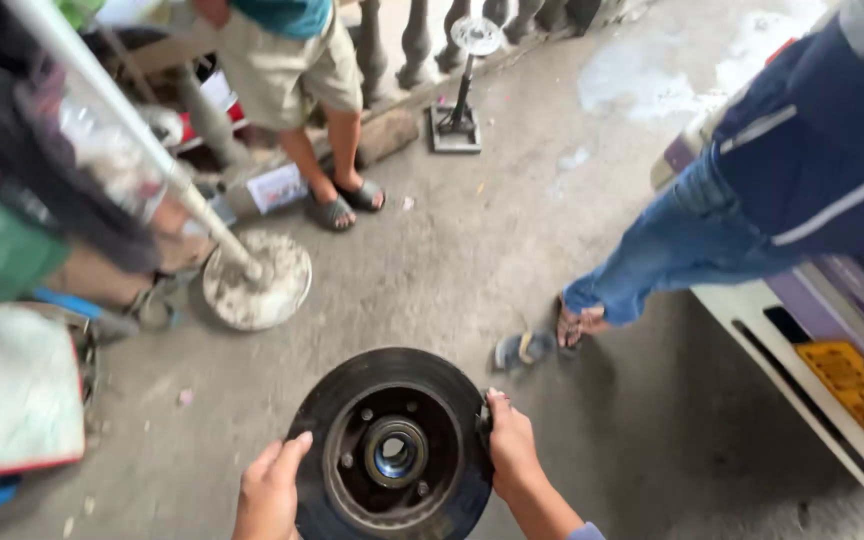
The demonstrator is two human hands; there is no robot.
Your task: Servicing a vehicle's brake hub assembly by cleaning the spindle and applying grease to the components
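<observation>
A dark round brake disc with a hub (392, 448) is held flat in front of me near the bottom of the head view. Its centre shows a metal ring with a bluish bore and several bolt holes around it. My left hand (270, 490) grips the disc's left rim. My right hand (510, 445) clasps the right rim, thumb on top. Below the disc lies the grey concrete floor (432, 270).
A person in blue jeans and sandals (672, 250) leans on a white and purple vehicle (812, 350) at right. Another person in shorts and sandals (322, 110) stands at the back. A pole in a concrete base (257, 275), a metal stand (457, 120) and clutter on the left.
</observation>
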